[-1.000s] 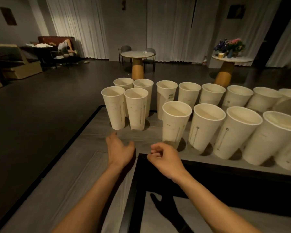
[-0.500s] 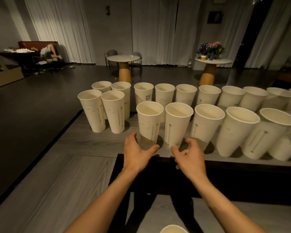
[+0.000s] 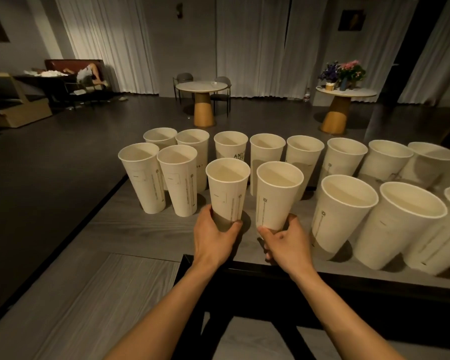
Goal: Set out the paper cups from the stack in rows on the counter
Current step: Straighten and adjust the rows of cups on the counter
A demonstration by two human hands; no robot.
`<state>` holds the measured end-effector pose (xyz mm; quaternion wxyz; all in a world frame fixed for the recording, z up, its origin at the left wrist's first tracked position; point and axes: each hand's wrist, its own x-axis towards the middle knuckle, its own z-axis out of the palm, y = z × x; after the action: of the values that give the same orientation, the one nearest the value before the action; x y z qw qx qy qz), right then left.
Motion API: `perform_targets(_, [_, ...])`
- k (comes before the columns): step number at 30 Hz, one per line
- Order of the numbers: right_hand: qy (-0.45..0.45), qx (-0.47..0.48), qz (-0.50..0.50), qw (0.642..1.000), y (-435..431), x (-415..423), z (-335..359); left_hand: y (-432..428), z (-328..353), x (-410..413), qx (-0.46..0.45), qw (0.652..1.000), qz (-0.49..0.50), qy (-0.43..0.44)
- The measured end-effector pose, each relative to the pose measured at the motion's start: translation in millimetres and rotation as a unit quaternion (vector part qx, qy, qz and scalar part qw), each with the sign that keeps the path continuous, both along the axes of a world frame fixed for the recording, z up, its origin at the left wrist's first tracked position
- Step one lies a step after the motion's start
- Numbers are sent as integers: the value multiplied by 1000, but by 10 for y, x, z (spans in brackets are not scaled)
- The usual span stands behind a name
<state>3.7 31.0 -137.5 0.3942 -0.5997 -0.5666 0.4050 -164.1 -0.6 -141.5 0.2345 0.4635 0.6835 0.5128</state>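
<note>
Several tall white paper cups stand upright in two rows on the grey wooden counter (image 3: 130, 229). My left hand (image 3: 213, 240) grips the base of one front-row cup (image 3: 227, 188). Beside it, my right hand (image 3: 283, 242) grips the base of the neighbouring front-row cup (image 3: 276, 196). Both held cups are upright, and I cannot tell whether they touch the counter. Two more front cups (image 3: 161, 178) stand to the left, and larger-looking ones (image 3: 346, 211) to the right. The back row (image 3: 268, 152) runs behind them. No stack of cups is in view.
The counter's black left edge (image 3: 107, 198) drops to a dark floor. A black-framed opening (image 3: 270, 281) lies just below my hands. Two round tables (image 3: 202, 87) with chairs stand far behind, one bearing flowers (image 3: 346, 71). A person lies on a sofa (image 3: 89, 71) at far left.
Both hands reached forward from the counter's near edge and closed round the bases of two front-row cups. The view shifted slightly left and closer.
</note>
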Motion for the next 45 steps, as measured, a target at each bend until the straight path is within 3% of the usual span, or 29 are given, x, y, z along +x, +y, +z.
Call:
perform_targets(15, [-106,61,-13,992,555,-198,-242,446,-89,-156,3,1000,21,23])
perform_targets(29, [-71,-27,49,996,-28,-21,-18,-74,16,11,-67,996,2,65])
perform_targets(34, [-60,-15,133,989,-355,283,-8,-361,36,262,-87,993,-22,72])
perform_targets(37, [-59,44,150,986,-562,524,38,-450,52,454,-108,989,-61,79])
perform_targets(40, [-43,107,85,990,-724,846,7,-503,111,733,-125,980,-116,100])
perform_targets(45, [0,195,-115,974,-913,1400,49,-490,152,1196,-115,979,-153,74])
